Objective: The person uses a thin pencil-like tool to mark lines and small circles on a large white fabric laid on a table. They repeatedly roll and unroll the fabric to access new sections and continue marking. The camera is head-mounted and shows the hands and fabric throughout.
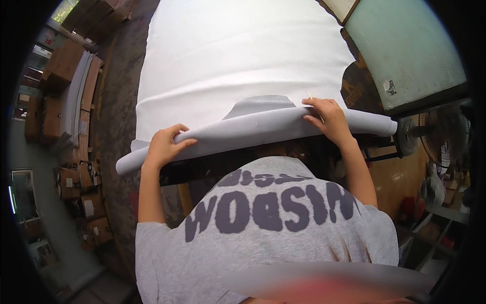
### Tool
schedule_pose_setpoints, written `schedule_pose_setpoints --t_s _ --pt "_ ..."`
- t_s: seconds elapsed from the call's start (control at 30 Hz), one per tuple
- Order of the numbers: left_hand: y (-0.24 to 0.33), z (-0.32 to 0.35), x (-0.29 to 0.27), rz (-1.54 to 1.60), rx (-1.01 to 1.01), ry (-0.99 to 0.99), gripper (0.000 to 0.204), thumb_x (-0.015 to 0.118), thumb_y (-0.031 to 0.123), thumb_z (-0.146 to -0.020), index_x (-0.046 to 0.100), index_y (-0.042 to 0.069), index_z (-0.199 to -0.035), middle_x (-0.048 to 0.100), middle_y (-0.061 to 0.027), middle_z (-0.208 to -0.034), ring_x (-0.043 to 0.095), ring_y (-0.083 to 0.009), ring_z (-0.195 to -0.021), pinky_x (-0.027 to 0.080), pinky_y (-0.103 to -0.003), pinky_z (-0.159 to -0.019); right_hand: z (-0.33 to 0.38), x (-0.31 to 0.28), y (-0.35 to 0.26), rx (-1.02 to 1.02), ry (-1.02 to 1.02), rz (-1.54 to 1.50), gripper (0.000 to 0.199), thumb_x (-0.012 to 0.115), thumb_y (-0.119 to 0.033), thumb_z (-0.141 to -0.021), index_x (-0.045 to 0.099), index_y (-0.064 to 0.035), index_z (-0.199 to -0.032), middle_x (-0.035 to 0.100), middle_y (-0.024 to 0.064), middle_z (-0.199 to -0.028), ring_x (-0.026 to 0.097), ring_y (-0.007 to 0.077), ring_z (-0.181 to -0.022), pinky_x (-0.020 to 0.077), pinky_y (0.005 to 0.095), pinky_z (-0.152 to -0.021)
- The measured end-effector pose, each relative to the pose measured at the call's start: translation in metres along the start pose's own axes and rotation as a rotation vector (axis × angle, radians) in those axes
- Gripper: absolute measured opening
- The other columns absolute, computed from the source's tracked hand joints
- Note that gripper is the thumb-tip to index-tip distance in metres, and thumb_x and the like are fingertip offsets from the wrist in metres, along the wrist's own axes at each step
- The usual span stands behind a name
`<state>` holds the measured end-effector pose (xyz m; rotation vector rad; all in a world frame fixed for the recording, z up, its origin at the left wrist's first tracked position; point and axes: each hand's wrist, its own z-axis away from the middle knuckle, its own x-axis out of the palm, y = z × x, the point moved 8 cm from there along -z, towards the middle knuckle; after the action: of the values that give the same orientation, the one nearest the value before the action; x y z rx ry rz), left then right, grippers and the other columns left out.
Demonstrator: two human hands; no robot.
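At the near edge of the tabletop (354,48), a grey-white roll of sheet material (253,129) is lain across. Its left part is clasped in the left hand (164,146)'s closed grip; further right, it is pressed under the right hand (326,117)'s fingers.

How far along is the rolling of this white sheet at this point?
Done: a grey-backed roll has formed along the near edge of the table. In hand: the left hand grips the roll near its left end, and the right hand presses on it toward the right end. Left: most of the white sheet lies flat and unrolled beyond the roll.
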<state>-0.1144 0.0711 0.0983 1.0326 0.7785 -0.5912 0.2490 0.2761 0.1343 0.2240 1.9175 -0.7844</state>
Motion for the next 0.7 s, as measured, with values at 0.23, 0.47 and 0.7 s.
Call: schedule_pose_setpoints --t_s 0.23,0.47,0.7 --pt "0.024 -0.033 0.04 -0.272 0.298 0.199 0.075 0.077 0.038 -0.084 0.046 0.014 -0.148 0.041 -0.0171 -0.154 0.034 -0.0372 -0.145 0.023 -0.059 -0.118 0.009 0.064 -0.007 0.017 -0.116 -0.044 0.063 0.079 -0.022 -0.082 0.051 -0.0122 -0.137 0.053 0.0055 -0.146 0.04 0.027 -0.143 0.0256 0.05 -0.117" --pt "0.012 -0.058 0.061 -0.392 0.3 0.138 0.088 0.081 0.038 -0.079 0.038 0.018 -0.154 0.036 -0.0153 -0.158 0.032 -0.0395 -0.146 0.026 -0.063 -0.115 -0.019 0.095 0.023 0.002 -0.244 0.147 0.084 0.081 -0.019 -0.077 0.037 -0.0182 -0.148 0.038 0.0003 -0.159 0.031 0.0222 -0.149 0.0185 0.053 -0.12" --pt "0.042 -0.053 0.039 -0.317 0.332 -0.032 0.034 0.072 0.029 -0.089 0.067 0.015 -0.119 0.074 -0.012 -0.098 0.07 -0.0332 -0.088 0.055 -0.043 -0.076 -0.028 0.059 0.024 0.035 -0.227 -0.008 0.036 0.076 -0.008 -0.078 0.069 -0.0092 -0.113 0.072 0.0131 -0.103 0.067 0.0356 -0.096 0.053 0.0437 -0.083"
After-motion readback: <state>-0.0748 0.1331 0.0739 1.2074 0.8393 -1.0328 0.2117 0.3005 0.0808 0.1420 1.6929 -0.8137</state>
